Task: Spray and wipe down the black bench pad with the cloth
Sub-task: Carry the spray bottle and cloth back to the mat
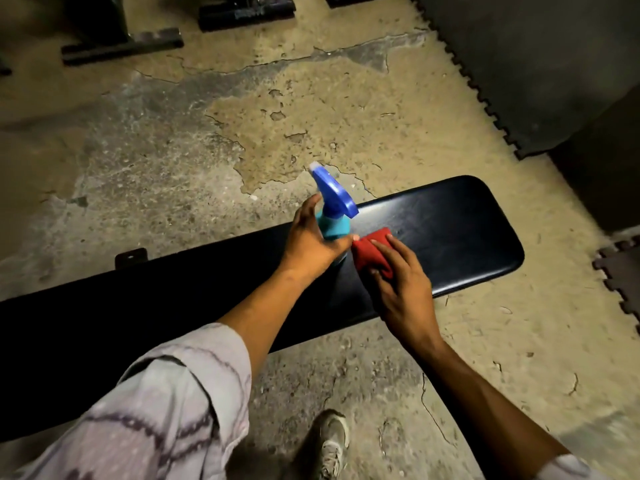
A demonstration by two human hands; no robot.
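Note:
The long black bench pad (450, 237) runs from the lower left to the right of the head view. My left hand (313, 242) grips a spray bottle (334, 206) with a blue trigger head and teal neck, held upright over the middle of the pad. Its lower body is hidden behind the hand. Just to the right, my right hand (403, 285) presses a folded red cloth (372, 249) flat against the pad, fingers spread over it. The two hands nearly touch.
Cracked, worn concrete floor (242, 133) surrounds the bench. Dark interlocking floor mats (536, 64) lie at the upper right and right edge. Black metal equipment feet (121, 46) stand at the top left. My shoe (330, 441) stands on the floor below the bench.

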